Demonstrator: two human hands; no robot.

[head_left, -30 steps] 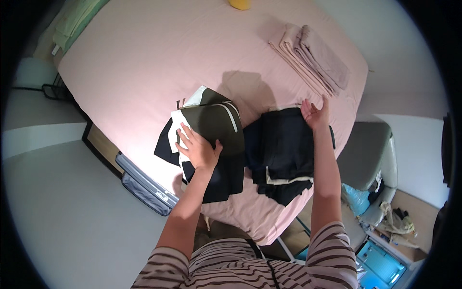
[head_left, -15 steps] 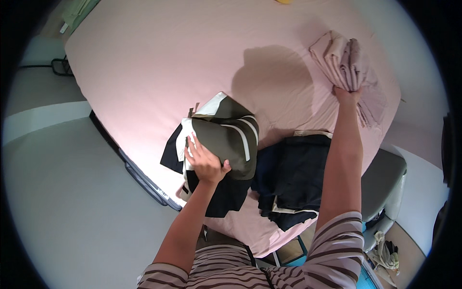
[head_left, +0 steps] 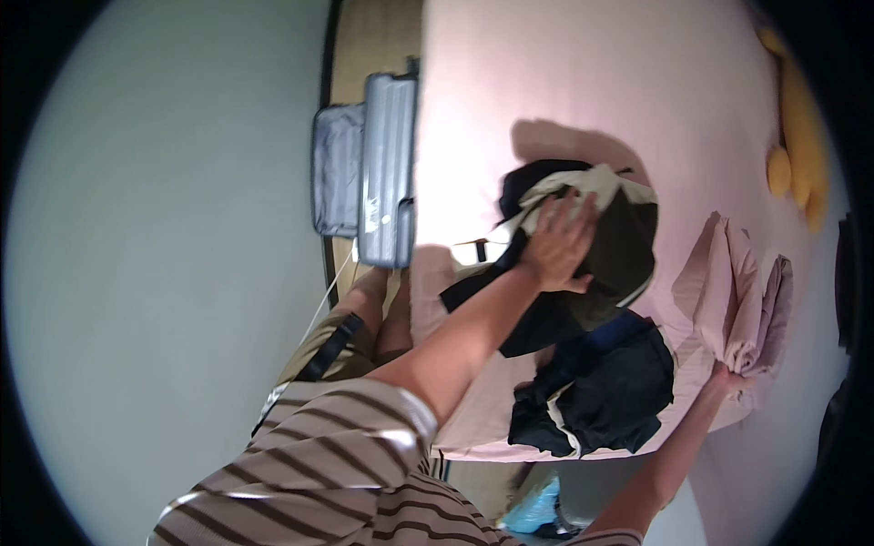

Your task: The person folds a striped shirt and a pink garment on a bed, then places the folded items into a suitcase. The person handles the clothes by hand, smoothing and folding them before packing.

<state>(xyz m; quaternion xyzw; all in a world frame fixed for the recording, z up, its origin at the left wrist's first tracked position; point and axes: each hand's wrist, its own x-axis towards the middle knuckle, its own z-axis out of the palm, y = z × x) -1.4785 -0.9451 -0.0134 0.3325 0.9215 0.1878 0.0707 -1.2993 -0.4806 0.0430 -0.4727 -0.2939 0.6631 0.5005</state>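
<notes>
Fingers spread, my left hand [head_left: 557, 253] lies flat on a heap of clothes on the bed. Its top garment [head_left: 628, 237] is dark olive with a cream-white part and a light stripe; black cloth [head_left: 537, 323] shows beneath. My right hand [head_left: 728, 380] grips the near end of a folded pink cloth [head_left: 724, 314], which stands in thick folds at the bed's right side. The fingers of that hand are partly hidden by the cloth. Between my arms rests a second pile of dark clothes [head_left: 619, 391], black and navy with a cream edge.
A pink sheet [head_left: 546, 64] covers the bed. On the floor along its left side stand an opened grey-blue suitcase [head_left: 387, 173] and, by the wall, its grey-lined half [head_left: 339, 173]. A yellow plush-looking thing [head_left: 801, 127] lies far right. A blue plastic bag [head_left: 535, 505] sits below the near edge.
My view has swung left, bringing the suitcase and wall into sight. The left hand stays on the olive heap, which looks bunched differently. The right hand is still at the pink cloth.
</notes>
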